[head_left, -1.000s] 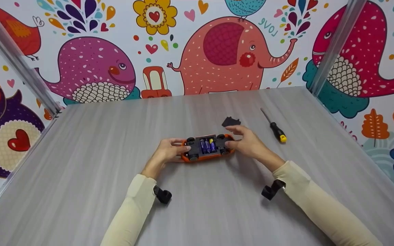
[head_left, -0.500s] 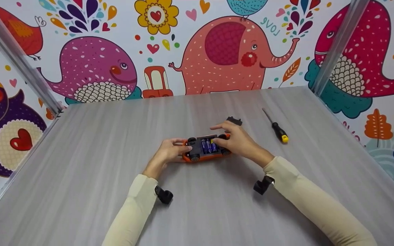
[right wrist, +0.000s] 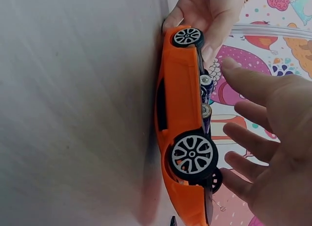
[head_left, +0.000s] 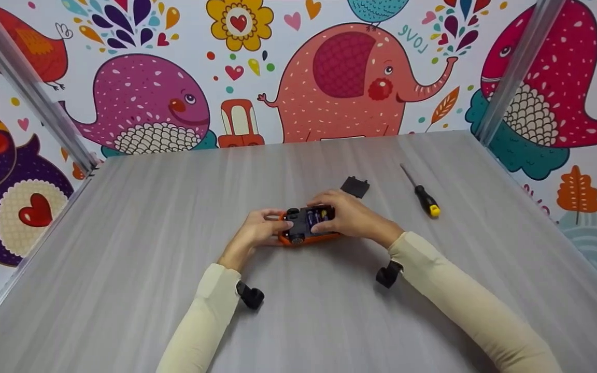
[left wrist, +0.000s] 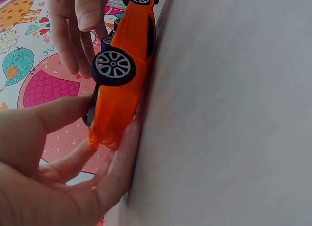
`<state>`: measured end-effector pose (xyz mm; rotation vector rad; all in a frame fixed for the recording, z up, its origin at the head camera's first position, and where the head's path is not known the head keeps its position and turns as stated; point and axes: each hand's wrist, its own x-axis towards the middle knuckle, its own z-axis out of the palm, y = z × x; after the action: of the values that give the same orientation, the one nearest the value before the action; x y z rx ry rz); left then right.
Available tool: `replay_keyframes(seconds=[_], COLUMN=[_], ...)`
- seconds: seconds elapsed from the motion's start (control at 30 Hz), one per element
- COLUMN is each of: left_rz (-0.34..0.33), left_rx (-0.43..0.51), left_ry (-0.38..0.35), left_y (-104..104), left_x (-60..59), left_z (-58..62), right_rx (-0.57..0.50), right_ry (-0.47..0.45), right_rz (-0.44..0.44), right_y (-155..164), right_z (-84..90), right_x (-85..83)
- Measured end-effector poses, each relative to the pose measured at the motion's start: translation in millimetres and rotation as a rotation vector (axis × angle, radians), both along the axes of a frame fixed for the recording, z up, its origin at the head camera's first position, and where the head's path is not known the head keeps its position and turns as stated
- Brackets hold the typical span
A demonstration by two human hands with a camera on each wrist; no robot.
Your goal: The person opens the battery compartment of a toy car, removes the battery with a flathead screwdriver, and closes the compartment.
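Note:
An orange toy car (head_left: 301, 219) lies wheels up on the table. My left hand (head_left: 256, 228) grips one end of it, the thumb on the dark underside and the fingers beneath the body, as the left wrist view also shows. Purple batteries (right wrist: 206, 110) sit in the uncovered bay in the car's underside. Over that bay is my right hand (head_left: 353, 215), its fingers spread and loosely bent; the right wrist view (right wrist: 287, 138) shows a gap between its fingertips and the batteries. It partly hides the car's right end in the head view.
A small black plastic cover (head_left: 355, 187) lies just beyond my right hand. Farther right is a screwdriver (head_left: 423, 198) with a black and yellow handle. A wall with cartoon animals (head_left: 340, 88) stands behind the grey table (head_left: 174, 223).
My right hand has left the car's right end and moved left over the battery bay. The left hand keeps its grip, and the car stays about where it was.

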<state>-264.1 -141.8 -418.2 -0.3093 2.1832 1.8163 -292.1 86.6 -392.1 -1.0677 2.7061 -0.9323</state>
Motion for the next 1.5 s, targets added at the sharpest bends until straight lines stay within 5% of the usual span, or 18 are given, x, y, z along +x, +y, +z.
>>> replay_keyframes(seconds=[0.63,0.9,1.5], left_rz=[-0.014,-0.02,-0.024], left_rx=[-0.01,-0.028,-0.033], left_ry=[-0.003,-0.005,0.008], left_y=[1.1,0.2,0.7], left_x=[-0.2,1.3,1.9], left_z=[1.8,3.3,2.8], right_rx=[0.153,0.153,0.144], right_ry=[0.024,0.102,0.159], right_rz=[-0.037,0.027,0.027], right_y=[-6.9,-6.4,-8.1], right_z=[-1.5,-6.9,-10.6], right_x=[0.1,1.7,6.8])
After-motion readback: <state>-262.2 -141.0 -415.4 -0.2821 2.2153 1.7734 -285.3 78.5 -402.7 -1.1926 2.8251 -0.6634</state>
